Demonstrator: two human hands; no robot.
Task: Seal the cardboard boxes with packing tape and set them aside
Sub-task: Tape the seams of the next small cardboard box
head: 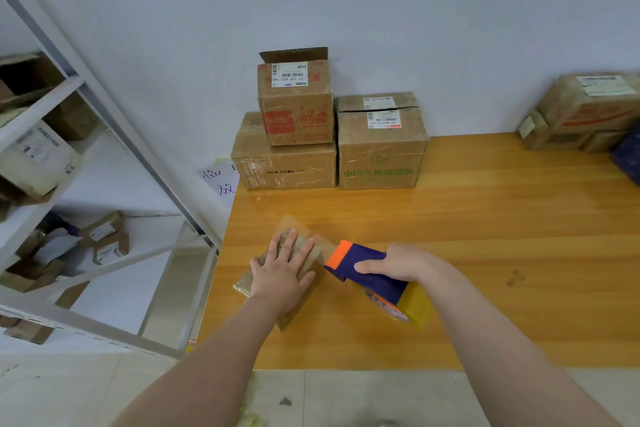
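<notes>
A left hand [282,274] lies flat, fingers spread and straight, pressing on a small cardboard box [306,298] near the front left corner of the bench [485,218]. A strip of clear tape [323,241] appears to run from the box top toward the tape dispenser [362,258], which the right hand [405,263] grips with its fingers wrapped round the blue body, the yellowish tape roll [415,308] hanging behind.

The box sits near the bench edge, so a hard pull on the dispenser could drag it askew or tip it toward the floor if the flat palm slips. Slack in the strip could let the tape wrinkle or fold onto itself, leaving the seam poorly closed. The cutter end sits just beside the left fingers, and a careless tearing stroke could nick them.

On the shelf [45,94] at far left, the parcels are blurred and partly cut off. The palm hides the box's seam, so how much is sealed cannot be judged. At the back, one carton [294,104] in the stack has a flap standing up. More cartons [581,107] at far right run out of frame.
</notes>
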